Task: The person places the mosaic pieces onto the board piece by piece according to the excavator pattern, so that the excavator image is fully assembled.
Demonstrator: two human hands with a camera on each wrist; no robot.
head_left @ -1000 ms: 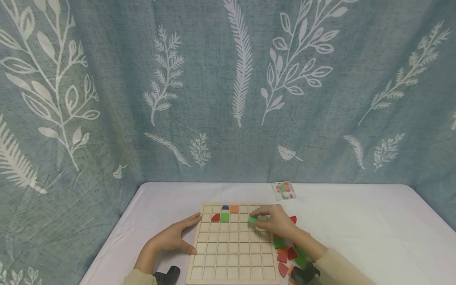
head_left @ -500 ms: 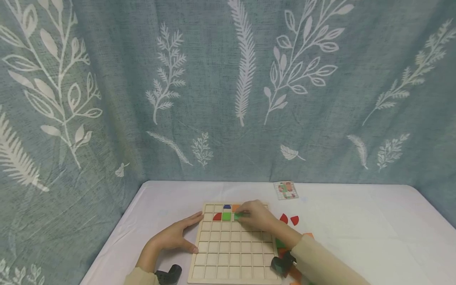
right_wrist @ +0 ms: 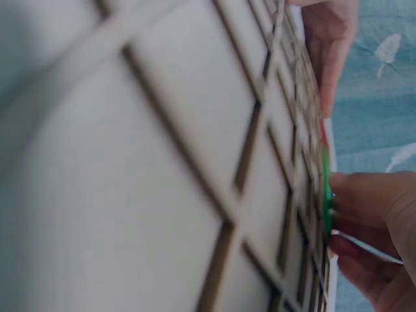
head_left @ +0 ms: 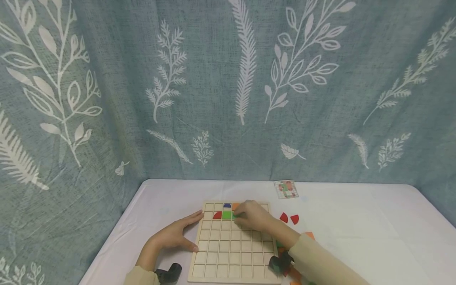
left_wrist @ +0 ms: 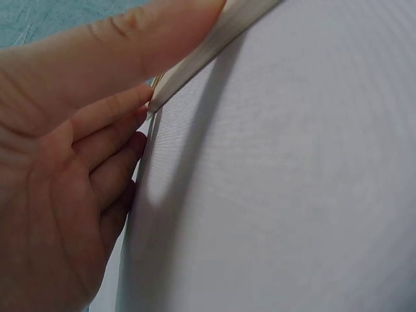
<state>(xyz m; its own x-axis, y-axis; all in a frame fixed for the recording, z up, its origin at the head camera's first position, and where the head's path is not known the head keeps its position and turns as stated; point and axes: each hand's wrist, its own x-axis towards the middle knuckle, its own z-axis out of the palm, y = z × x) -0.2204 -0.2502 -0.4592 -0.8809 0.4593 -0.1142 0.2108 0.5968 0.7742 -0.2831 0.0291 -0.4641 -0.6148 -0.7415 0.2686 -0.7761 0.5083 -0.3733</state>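
Note:
A wooden grid board [head_left: 221, 257] lies flat on the white table. My left hand [head_left: 173, 235] rests along its left edge, thumb and fingers extended; in the left wrist view the thumb [left_wrist: 130, 49] touches the board's side. Over the second row, my right hand [head_left: 253, 215] pinches a green tile [right_wrist: 327, 218], mostly hidden by the fingers in the head view. Directly left of it sits a green square [head_left: 226, 215], then a red quarter-circle [head_left: 217, 215]. In the top row are a blue half-circle [head_left: 227, 205] and an orange square [head_left: 235, 206], partly covered by the right hand.
Two red quarter-circles [head_left: 294, 219] lie right of the board. More loose pieces, such as an orange one [head_left: 309, 235], are partly under the right forearm. A patterned card [head_left: 286, 189] lies near the back edge. A leaf-print curtain [head_left: 213, 99] hangs behind the table.
My right hand has moved left across the board with the green tile, from the right-hand columns to beside the green square. The left hand stays at the board's edge.

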